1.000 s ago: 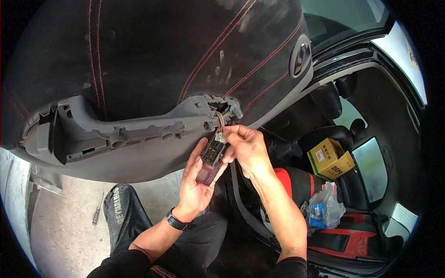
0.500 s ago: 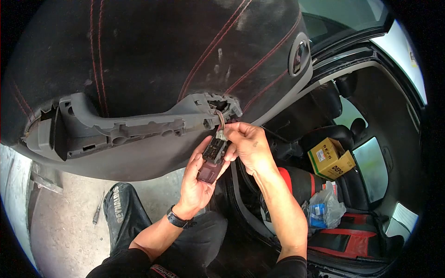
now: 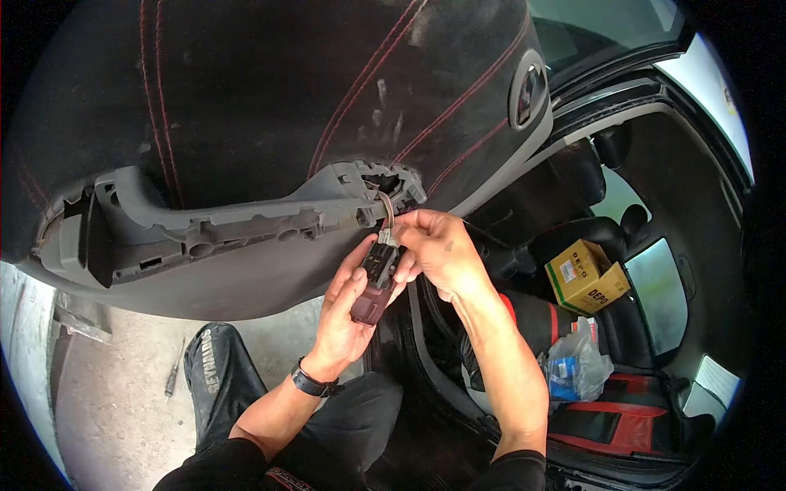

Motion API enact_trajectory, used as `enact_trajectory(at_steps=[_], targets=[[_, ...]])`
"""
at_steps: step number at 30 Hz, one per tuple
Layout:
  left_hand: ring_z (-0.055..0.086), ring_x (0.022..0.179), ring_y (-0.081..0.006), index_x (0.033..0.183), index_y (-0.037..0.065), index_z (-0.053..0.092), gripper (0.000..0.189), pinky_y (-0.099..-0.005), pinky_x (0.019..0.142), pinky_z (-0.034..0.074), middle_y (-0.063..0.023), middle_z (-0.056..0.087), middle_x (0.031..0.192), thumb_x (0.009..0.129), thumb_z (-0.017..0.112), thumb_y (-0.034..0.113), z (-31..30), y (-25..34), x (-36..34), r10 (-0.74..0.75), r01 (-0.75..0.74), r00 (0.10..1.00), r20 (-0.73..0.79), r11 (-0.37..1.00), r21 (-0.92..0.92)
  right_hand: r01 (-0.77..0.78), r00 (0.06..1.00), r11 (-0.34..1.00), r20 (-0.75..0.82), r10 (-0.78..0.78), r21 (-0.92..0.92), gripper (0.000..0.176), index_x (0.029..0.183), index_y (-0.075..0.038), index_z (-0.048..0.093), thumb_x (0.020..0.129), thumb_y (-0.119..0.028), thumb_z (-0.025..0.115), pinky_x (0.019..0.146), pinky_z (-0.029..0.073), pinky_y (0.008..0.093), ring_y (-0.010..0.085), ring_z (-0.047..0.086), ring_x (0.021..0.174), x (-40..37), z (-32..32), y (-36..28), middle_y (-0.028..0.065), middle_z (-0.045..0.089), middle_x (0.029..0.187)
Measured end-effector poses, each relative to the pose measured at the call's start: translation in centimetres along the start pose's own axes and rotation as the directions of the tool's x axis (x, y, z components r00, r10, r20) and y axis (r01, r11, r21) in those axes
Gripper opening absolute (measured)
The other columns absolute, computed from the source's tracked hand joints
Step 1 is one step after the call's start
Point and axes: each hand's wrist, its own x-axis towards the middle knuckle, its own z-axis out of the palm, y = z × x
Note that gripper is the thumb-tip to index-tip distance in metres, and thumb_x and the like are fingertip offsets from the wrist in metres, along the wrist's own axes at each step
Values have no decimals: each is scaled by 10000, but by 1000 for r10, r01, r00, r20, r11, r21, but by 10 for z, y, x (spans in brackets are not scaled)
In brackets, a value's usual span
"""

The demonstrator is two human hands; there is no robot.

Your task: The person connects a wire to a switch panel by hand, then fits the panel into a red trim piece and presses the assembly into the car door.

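My left hand (image 3: 344, 303) is wrapped round a window switch (image 3: 377, 282), dark with a maroon end, and tips it so its connector side faces up. The fingers of my right hand (image 3: 438, 250) pinch a small grey wire connector (image 3: 387, 236) at the top of the switch. From that connector a short bundle of wires (image 3: 386, 206) runs up into an opening in the grey armrest (image 3: 246, 225). This armrest is part of a black door panel (image 3: 246, 98) with red stitching. My right fingertips also touch the side of the switch.
Inside the car, to the right, a yellow cardboard box (image 3: 583, 277) sits on a seat. Nearer lies a clear plastic bag (image 3: 583, 368) with something blue inside. A screwdriver (image 3: 172, 380) rests on the concrete floor by my leg. The inner door handle (image 3: 529, 90) is at upper right.
The switch has turned slightly in my left hand and shifted a little. My right hand stays at the connector, and the view has moved slightly.
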Motion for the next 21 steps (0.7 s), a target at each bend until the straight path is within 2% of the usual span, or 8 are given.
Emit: enact_trajectory(at_steps=[6,7,9,12,15,18,21], targets=[[584,1430,-347,1686,39,291,698,-511,1242,454,-223,527,1583,1117,547,350,-3,4,3,-10,9,1000,22,1000,30,-34,999,983,25,39,-179,159,1060,67,737,983,-65,689,496,526,251,126,657,540,1,-6,-13,73,718,810],[588,1423,-321,1681,30,302,673,-510,1243,453,-202,536,1575,1126,542,325,-4,3,3,2,-2,999,40,1000,10,-34,999,976,29,41,-214,155,1056,64,739,980,-63,692,494,522,248,120,652,542,0,-7,-14,71,718,810],[595,1407,-267,1671,12,325,624,-509,1245,451,-159,554,1559,1144,533,275,-7,0,3,25,-23,997,76,999,-33,-28,999,992,19,31,-126,152,1048,62,746,979,-67,704,493,515,244,111,642,548,1,-6,-10,65,718,810],[592,1409,-263,1671,13,326,637,-509,1247,448,-156,548,1565,1137,547,281,-5,-4,1,21,-18,999,43,997,-72,-13,1000,1000,4,13,-17,158,1051,62,754,981,-77,723,494,510,239,99,633,559,-1,-4,-3,58,722,809],[590,1399,-360,1683,25,298,748,-535,1258,410,-226,545,1538,1090,587,377,-3,-4,2,4,-4,1000,8,1000,-2,-4,1000,1000,0,4,30,169,1065,64,762,985,-83,735,497,510,236,95,634,560,-1,-4,1,61,731,812],[588,1394,-384,1681,22,300,754,-542,1256,411,-228,547,1534,1089,590,386,-3,-5,2,8,-8,1000,-3,1000,4,-5,1000,999,-9,5,43,171,1077,66,767,987,-75,735,498,517,238,97,637,551,-3,-4,2,70,741,819],[589,1399,-371,1683,10,289,736,-533,1248,427,-231,548,1536,1109,572,374,-3,-7,0,19,-19,1000,12,1000,1,1,1000,997,-19,1,72,171,1082,72,768,989,-67,731,493,527,246,100,637,540,-3,-2,4,79,747,826]])
